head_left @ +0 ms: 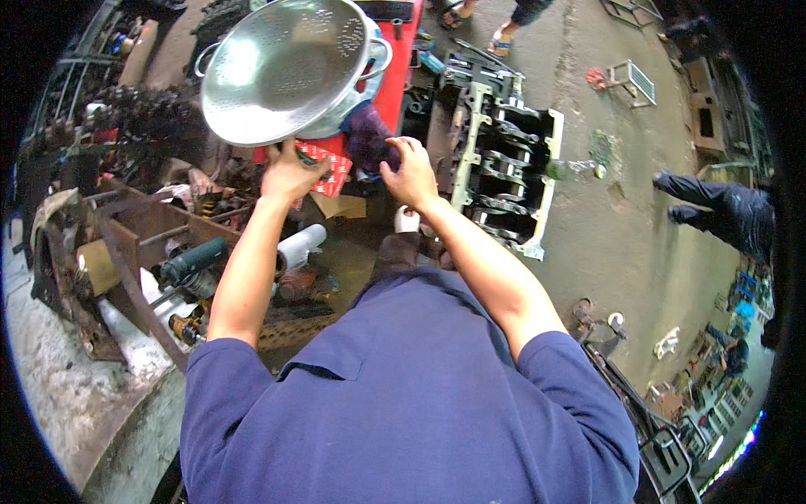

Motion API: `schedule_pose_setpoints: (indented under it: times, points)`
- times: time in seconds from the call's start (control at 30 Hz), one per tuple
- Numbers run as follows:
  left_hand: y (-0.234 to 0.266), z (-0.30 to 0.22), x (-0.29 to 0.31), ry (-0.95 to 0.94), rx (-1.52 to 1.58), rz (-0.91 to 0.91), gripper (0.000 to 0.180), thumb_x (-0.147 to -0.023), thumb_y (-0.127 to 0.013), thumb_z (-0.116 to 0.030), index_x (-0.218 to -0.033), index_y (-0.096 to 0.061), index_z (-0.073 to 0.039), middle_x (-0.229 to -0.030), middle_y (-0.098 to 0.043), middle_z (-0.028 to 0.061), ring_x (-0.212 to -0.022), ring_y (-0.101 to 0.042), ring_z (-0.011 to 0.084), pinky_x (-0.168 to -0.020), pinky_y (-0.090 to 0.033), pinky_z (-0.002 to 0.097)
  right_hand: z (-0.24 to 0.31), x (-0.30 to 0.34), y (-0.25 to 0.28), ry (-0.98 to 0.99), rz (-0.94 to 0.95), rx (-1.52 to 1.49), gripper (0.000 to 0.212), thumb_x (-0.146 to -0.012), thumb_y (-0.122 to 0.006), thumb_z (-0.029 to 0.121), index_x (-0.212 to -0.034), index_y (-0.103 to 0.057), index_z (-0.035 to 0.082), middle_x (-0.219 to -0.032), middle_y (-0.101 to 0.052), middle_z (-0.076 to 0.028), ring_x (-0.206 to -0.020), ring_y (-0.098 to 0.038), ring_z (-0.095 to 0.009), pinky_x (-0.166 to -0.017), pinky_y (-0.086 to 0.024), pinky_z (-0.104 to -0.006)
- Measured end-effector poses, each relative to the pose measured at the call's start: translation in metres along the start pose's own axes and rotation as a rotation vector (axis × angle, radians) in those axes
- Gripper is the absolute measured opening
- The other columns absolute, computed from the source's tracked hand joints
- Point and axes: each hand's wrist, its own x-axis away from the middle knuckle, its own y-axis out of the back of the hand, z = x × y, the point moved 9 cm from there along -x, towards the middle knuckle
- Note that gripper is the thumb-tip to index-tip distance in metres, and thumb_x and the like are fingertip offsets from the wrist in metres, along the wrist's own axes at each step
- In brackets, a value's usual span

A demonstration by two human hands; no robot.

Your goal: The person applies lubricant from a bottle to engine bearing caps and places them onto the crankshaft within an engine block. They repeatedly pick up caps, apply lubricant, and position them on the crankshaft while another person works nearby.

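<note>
A large metal colander [285,71] with two loop handles sits tilted at the front of a red table [405,63]. My left hand [290,175] is right under its near rim, at a red and white patterned box [329,165]. Its thumb points right and its fingers curl round something dark, which I cannot make out. To the right, my right hand [410,173] is raised with its fingers bent and apart. A dark purple cloth [368,139] lies just beside those fingers, between my two hands. I cannot tell whether they touch it.
An engine block [508,164] with its crankshaft showing stands close on my right. On my left, a rusty metal frame [138,235] holds tools, among them a green power tool [193,262]. A small stool [631,84] and other people [726,214] are farther right.
</note>
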Motion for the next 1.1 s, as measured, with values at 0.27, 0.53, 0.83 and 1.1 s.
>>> schedule_pose_setpoints:
  times: [0.27, 0.53, 0.83, 1.1]
  points:
    - [-0.006, 0.005, 0.004, -0.033, 0.194, -0.08, 0.087, -0.081, -0.07, -0.057, -0.152, -0.037, -0.018, -0.149, -0.039, 0.0305, -0.139, -0.033, 0.051, -0.112, -0.036, 0.049, -0.075, 0.099, 0.139, -0.079, -0.19, -0.086, 0.036, -0.08, -0.071, 0.014, -0.114, -0.066, 0.005, -0.108, -0.066, -0.015, -0.089, -0.066, -0.026, -0.083, -0.055, -0.036]
    - [0.032, 0.007, 0.086, 0.063, 0.12, -0.352, 0.065, -0.087, -0.069, -0.048, -0.137, -0.053, -0.009, -0.127, -0.053, 0.0268, -0.121, -0.053, 0.0437, -0.104, -0.042, 0.0481, -0.169, 0.137, 0.339, -0.127, -0.871, 0.279, 0.079, -0.074, -0.085, 0.025, -0.139, -0.045, 0.008, -0.133, -0.053, -0.014, -0.113, -0.055, -0.026, -0.09, -0.048, -0.0382]
    - [-0.055, -0.169, 0.188, -0.023, 0.552, -0.187, 0.039, -0.09, -0.071, -0.024, -0.12, -0.061, -0.002, -0.116, -0.059, 0.0151, -0.095, -0.06, 0.0232, -0.08, -0.051, 0.0341, -0.26, 0.031, 0.343, 0.008, -0.524, 0.105, 0.038, -0.091, -0.07, 0.022, -0.122, -0.057, 0.004, -0.117, -0.062, -0.018, -0.106, -0.062, -0.03, -0.085, -0.053, -0.037]
    - [-0.098, -0.446, 0.228, -0.601, 0.426, 0.046, 0.065, -0.084, -0.073, -0.039, -0.132, -0.051, -0.001, -0.122, -0.056, 0.0222, -0.113, -0.059, 0.0355, -0.098, -0.048, 0.0446, -0.358, 0.096, 0.31, -0.554, -0.242, -1.339, 0.018, -0.103, -0.053, 0.025, -0.098, -0.05, 0.008, -0.086, -0.069, -0.017, -0.071, -0.067, -0.027, -0.064, -0.056, -0.0397]
